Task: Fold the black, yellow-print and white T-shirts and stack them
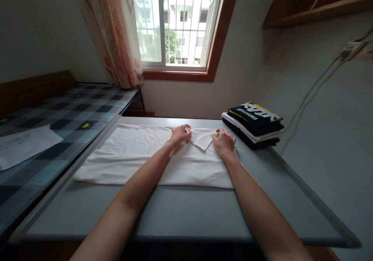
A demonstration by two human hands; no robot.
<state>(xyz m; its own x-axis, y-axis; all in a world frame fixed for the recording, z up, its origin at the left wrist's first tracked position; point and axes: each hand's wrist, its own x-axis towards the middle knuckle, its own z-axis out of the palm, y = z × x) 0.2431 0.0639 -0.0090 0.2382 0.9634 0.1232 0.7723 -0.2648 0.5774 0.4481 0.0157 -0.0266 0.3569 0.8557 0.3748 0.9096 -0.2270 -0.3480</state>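
1. White cloth: lies in long folds on the table, across its far half. A small pointed flap is turned toward the table's near edge.
2. Left hand: over the table's far half; thumb and fingers together, pinching cloth at the flap's left side.
3. Right hand: nearer the table's right side; fingertips closed on the flap's right side.
4. Clothes stack: folded, black and white, at the table's far right corner.
5. Checked bed: left of the table.
6. Window: beyond the table's far edge.
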